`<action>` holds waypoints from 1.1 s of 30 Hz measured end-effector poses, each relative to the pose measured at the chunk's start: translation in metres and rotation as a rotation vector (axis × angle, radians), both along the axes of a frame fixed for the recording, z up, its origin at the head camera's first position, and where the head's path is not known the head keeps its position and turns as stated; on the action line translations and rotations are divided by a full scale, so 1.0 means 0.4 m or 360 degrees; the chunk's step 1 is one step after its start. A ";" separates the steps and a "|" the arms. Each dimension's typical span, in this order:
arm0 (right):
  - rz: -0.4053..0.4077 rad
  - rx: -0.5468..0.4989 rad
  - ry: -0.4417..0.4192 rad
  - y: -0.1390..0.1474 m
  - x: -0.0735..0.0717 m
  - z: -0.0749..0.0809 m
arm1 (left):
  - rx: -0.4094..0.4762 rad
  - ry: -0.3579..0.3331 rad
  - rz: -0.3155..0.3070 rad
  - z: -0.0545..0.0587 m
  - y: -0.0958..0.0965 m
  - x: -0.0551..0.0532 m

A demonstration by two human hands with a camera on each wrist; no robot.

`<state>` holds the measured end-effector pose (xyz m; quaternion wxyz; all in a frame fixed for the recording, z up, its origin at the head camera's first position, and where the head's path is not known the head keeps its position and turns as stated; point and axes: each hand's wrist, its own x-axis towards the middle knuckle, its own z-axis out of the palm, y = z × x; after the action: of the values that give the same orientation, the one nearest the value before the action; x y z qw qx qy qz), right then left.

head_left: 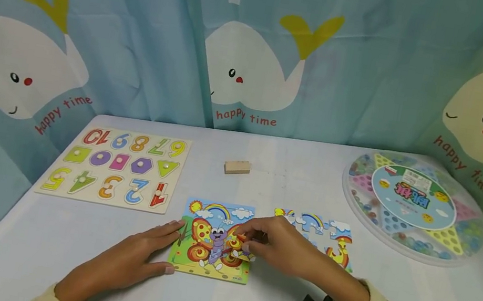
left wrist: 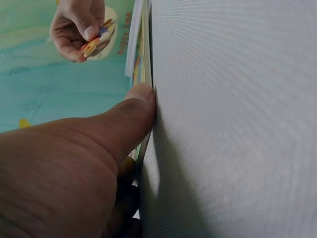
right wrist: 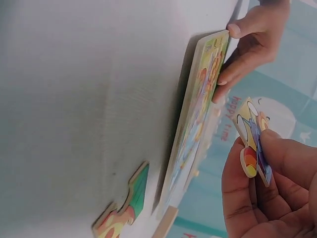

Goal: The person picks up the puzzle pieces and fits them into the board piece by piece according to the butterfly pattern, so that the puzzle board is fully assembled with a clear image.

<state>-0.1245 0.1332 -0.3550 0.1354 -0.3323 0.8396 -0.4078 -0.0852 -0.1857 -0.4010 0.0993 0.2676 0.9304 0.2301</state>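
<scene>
A butterfly puzzle board [head_left: 207, 267] lies flat at the front middle of the table. My left hand [head_left: 133, 255] rests at its left edge, thumb and fingers spread along the side. Above the board's right part, my right hand [head_left: 278, 244] pinches a puzzle piece [right wrist: 255, 139] between thumb and fingers. Purple, yellow and red show on that piece, with white foot shapes. In the left wrist view, the left thumb [left wrist: 131, 114] touches the board's edge. Several loose puzzle pieces [head_left: 340, 249] lie to the right, partly hidden behind the right hand and forearm.
At the back left lies a number and shape board [head_left: 101, 196]. A small wooden block [head_left: 237, 167] sits at the back middle. The round Chinese checkers box [head_left: 414, 206] occupies the back right. A whale-print curtain [head_left: 143, 49] hangs behind the table.
</scene>
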 end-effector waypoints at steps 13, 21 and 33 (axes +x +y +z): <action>0.0072 -0.0049 -0.0072 -0.065 -0.011 -0.010 | 0.0016 -0.0013 0.0018 0.001 -0.008 0.002; 0.0118 0.0001 -0.0144 -0.093 -0.009 -0.017 | 0.0038 -0.0009 -0.0009 -0.001 -0.003 -0.007; 0.0136 0.0071 -0.0102 -0.118 -0.014 -0.011 | 0.0054 -0.0004 -0.0002 -0.001 -0.002 -0.007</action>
<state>-0.1300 0.0862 -0.3595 0.1869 -0.3514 0.8288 -0.3932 -0.0882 -0.1865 -0.4013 0.0961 0.2697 0.9260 0.2462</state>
